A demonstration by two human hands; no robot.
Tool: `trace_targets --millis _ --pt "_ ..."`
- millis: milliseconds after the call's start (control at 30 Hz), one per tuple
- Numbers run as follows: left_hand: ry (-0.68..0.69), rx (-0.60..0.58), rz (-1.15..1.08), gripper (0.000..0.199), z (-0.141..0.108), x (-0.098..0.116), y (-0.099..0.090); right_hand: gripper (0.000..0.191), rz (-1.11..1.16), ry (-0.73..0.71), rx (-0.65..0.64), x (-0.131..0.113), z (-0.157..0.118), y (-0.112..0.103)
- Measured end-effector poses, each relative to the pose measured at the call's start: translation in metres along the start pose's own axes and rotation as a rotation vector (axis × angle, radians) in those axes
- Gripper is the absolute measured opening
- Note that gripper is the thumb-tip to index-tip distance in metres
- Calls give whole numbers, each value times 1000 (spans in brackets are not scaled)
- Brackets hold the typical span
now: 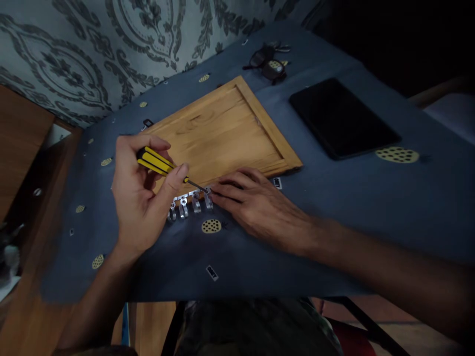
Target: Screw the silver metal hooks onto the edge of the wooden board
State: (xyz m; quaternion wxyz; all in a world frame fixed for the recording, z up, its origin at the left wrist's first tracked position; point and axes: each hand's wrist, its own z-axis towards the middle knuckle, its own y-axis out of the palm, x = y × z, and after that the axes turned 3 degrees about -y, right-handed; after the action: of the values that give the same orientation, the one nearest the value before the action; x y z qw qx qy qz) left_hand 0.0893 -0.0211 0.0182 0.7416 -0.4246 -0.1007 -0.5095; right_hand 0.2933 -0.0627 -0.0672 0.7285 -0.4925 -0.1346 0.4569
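Observation:
My left hand (pixel 139 193) is closed around the yellow and black handle of a screwdriver (pixel 156 161). The shaft slants down to the right, and its tip meets the right end of a metal hook rail (pixel 183 201). Several shiny hooks hang from this rail, which lies along the near edge of a framed wooden board (pixel 218 131). Fingers drawn together, my right hand (pixel 256 205) presses at the rail's right end and the board's edge, close to the screwdriver tip. Its fingertips partly cover that spot, so any screw there is hidden.
A dark blue cloth with pineapple prints covers the table (pixel 371 202). Right of the board lies a black tablet (pixel 341 118). Eyeglasses (pixel 269 64) rest at the back. A small dark hanger loop (pixel 147 123) shows at the board's far left edge. Patterned wallpaper (pixel 92 49) rises behind.

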Motion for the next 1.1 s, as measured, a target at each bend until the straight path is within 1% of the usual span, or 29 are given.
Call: trace_targets --millis 67,167,267,400,500,667,767,900,1100 --pt "-17 -16 -15 38 0 1 0 31 -2 8 -1 0 1 0" --pt "-3 0 -40 40 -2 -1 1 30 9 11 15 -1 2 -1" --pt "8 29 -57 41 -4 -2 2 33 41 23 16 -2 2 -2" --pt "-31 27 -47 32 -8 0 2 39 85 74 30 -4 3 -4" --pt "-41 23 -41 31 -10 3 1 44 101 90 47 -5 4 -4" --pt "-57 14 -54 27 -11 3 0 43 88 77 67 -4 4 -4" --pt "-84 -1 -82 28 -11 1 -2 43 121 80 77 -3 4 -4" --pt "-76 -8 -108 31 -11 -2 -3 45 172 91 95 -2 5 -3" --pt "-109 -14 -107 28 -12 1 -2 49 214 128 101 -1 6 -2"
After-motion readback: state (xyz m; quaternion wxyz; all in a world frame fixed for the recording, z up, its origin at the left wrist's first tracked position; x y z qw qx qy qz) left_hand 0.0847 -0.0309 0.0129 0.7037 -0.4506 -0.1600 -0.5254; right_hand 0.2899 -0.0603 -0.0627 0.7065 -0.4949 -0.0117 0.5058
